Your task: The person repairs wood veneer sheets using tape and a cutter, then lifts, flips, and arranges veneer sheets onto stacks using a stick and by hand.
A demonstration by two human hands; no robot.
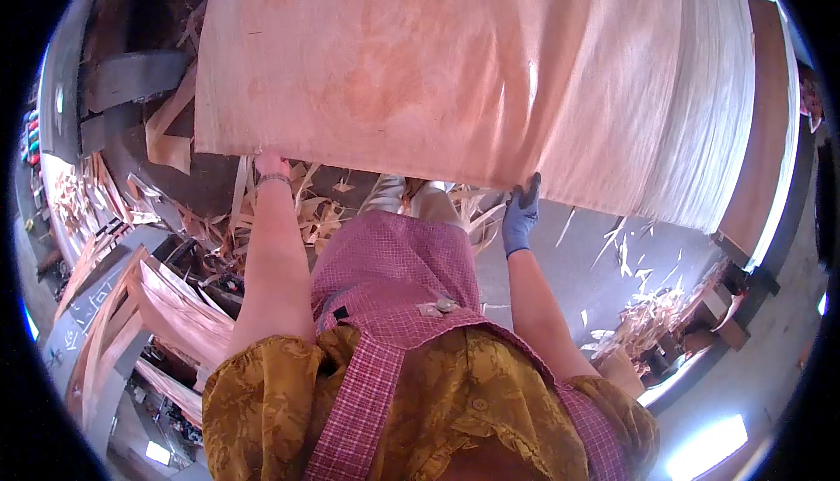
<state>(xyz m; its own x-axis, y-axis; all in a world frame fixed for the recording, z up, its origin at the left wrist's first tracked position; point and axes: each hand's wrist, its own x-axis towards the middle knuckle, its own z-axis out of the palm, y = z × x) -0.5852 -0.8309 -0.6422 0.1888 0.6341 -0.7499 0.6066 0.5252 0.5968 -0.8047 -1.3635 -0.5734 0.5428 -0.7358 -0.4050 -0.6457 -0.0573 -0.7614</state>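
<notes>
A broad, thin sheet of wood veneer (pixel 376 70) fills the upper part of the view, pinkish-tan with darker blotches and a rippled fold toward its right side. My bare left hand (pixel 273 164) grips its near edge close to the left corner, fingers partly hidden by the sheet. Farther right along that edge, my right hand (pixel 522 214), in a grey glove, pinches the veneer with the thumb on top. The remaining fingers are under the sheet.
Torn veneer strips (pixel 319 214) litter the floor around my feet. More scraps (pixel 652 324) are heaped at the right, beside a dark-edged frame. Bent veneer pieces (pixel 179 306) lie on the left. Another brown sheet (pixel 766 131) shows beyond the veneer's right edge.
</notes>
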